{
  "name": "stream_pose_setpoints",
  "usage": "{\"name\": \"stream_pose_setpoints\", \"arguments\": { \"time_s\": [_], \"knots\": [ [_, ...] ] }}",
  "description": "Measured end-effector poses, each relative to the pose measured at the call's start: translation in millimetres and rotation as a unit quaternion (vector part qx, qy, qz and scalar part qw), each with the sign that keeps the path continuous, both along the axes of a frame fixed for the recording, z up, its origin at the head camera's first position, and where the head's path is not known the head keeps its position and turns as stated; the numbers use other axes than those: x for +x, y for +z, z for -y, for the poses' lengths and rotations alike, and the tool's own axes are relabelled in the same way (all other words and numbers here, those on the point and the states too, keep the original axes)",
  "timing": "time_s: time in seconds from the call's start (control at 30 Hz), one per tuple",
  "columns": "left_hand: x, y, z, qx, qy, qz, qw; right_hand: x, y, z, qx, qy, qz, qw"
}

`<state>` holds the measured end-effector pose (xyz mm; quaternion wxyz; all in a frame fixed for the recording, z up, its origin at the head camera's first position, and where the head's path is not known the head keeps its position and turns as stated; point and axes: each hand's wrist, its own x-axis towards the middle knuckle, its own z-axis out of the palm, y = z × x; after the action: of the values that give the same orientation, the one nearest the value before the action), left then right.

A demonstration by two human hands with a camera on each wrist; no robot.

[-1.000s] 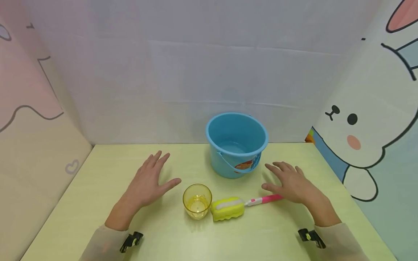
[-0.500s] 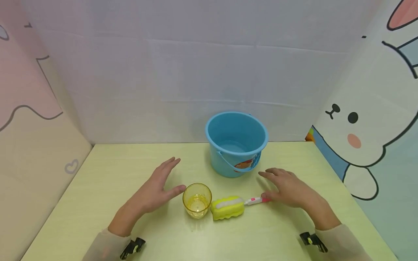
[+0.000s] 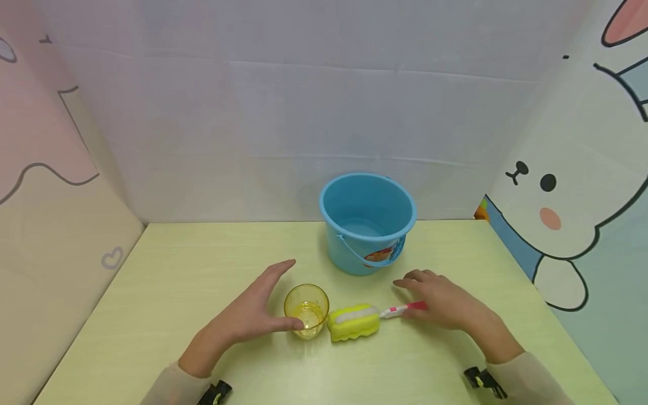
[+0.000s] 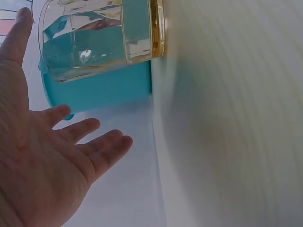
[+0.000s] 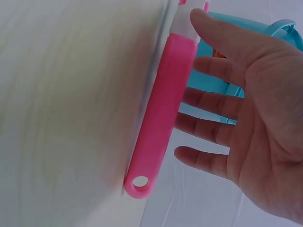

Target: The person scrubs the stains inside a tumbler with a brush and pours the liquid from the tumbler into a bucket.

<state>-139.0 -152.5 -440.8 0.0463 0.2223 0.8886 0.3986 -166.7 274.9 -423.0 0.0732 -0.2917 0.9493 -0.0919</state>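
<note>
An amber-tinted clear cup (image 3: pixel 306 309) stands upright on the table. My left hand (image 3: pixel 255 315) is spread at its left side, with the thumb crossing in front of the cup and the fingers behind. In the left wrist view, a gap shows between the loosely bent fingers (image 4: pixel 111 151) and the cup. Right of the cup lies a sponge brush (image 3: pixel 353 323) with a yellow head and a pink and white handle. Over its pink end hovers my right hand (image 3: pixel 445 301). The right wrist view shows the thumb close by the handle (image 5: pixel 163 109) and relaxed fingers beyond it.
A blue bucket (image 3: pixel 349 256) with its carry handle lowered stands at the back of the pale yellow table (image 3: pixel 202 247). A white wall sheet (image 3: pixel 283 112) rises behind, and printed cartoon panels (image 3: pixel 577 185) flank both sides.
My left hand has moved right and toward the cup, its thumb now in front of it. My right hand has come down and left over the brush handle. Cup, brush and bucket stay put.
</note>
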Motion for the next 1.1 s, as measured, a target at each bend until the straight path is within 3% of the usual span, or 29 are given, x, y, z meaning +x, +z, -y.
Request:
{"name": "stream_pose_setpoints", "arguments": {
  "time_s": [0.3,0.53,1.1],
  "knots": [
    [4.9,-5.8,-8,0.02,-0.011,0.046,0.9987,0.4,-6.0,5,0.001,0.013,0.012,1.0],
    [3.8,-11.6,-13,0.027,-0.035,0.052,0.9977,1.3,-11.1,5,-0.009,0.031,0.009,0.999],
    [3.9,-17.4,-13,0.052,-0.041,0.088,0.9939,2.3,-14.3,3,-0.027,0.061,0.009,0.998]
  ]
}}
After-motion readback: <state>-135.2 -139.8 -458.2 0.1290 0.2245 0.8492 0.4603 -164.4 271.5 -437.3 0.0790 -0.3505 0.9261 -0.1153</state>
